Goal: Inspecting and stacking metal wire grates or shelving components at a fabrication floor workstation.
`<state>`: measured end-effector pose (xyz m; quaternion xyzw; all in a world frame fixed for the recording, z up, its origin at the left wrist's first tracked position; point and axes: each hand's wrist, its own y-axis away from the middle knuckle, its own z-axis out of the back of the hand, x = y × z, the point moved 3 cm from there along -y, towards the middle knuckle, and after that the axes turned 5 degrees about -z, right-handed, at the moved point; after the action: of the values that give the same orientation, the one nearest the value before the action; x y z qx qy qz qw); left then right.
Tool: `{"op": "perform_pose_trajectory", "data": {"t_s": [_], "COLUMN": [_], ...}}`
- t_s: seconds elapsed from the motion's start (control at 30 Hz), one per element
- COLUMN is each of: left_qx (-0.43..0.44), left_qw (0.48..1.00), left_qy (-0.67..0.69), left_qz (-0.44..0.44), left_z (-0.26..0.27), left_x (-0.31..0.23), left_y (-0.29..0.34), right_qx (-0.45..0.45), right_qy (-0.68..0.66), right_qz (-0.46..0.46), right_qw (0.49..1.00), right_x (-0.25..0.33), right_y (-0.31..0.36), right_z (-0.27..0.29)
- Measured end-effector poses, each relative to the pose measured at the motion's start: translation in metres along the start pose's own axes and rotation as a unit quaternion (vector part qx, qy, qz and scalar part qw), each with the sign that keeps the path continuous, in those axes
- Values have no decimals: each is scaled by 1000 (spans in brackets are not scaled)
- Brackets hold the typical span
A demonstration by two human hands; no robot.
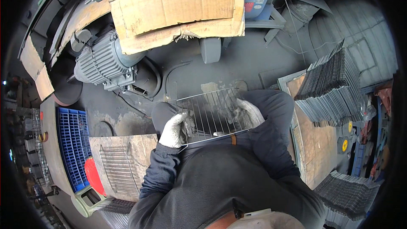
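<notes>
A wire rack [207, 116] with thin parallel bars lies tilted above my lap. My left hand [174, 129], in a whitish work glove, grips its left side, fingers curled behind the bars. On the right side my right hand [249, 113], gloved too, holds the rack near its end; part of those fingers is behind the wires. To my left, a similar wire rack [118, 167] rests on a worn board [146, 144]. A tall stack of wire racks [330, 89] stands on my right.
Ahead are a grey electric motor [101, 61] and a cardboard sheet [178, 4]. At left stand a blue plastic crate [73, 144], a red round object [94, 176] and a green stool [85, 205]. More stacked racks [347, 193] sit low on the right, by a wooden board [316, 152].
</notes>
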<state>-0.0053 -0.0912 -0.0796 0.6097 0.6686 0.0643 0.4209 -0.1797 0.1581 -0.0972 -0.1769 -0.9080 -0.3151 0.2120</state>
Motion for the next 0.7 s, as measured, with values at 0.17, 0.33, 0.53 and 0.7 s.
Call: {"op": "perform_pose_trajectory", "data": {"t_s": [0.17,0.33,0.53,0.7], "left_qx": [41,91,93,101], "left_qw": [995,972,957,943], "left_qy": [-69,-175,-205,-230], "left_qz": [-52,-130,-186,-218], "left_z": [-9,-19,-42,-43], "left_x": [-7,-20,-30,-36], "left_y": [10,13,15,15], "right_qx": [-10,-23,-171,-194], "right_qy": [104,211,349,657], "right_qz": [48,88,263,430], "right_qw": [993,973,883,588], "right_x": [22,35,51,68], "right_y": [22,28,40,48], "right_z": [-27,-17,-57,-88]}}
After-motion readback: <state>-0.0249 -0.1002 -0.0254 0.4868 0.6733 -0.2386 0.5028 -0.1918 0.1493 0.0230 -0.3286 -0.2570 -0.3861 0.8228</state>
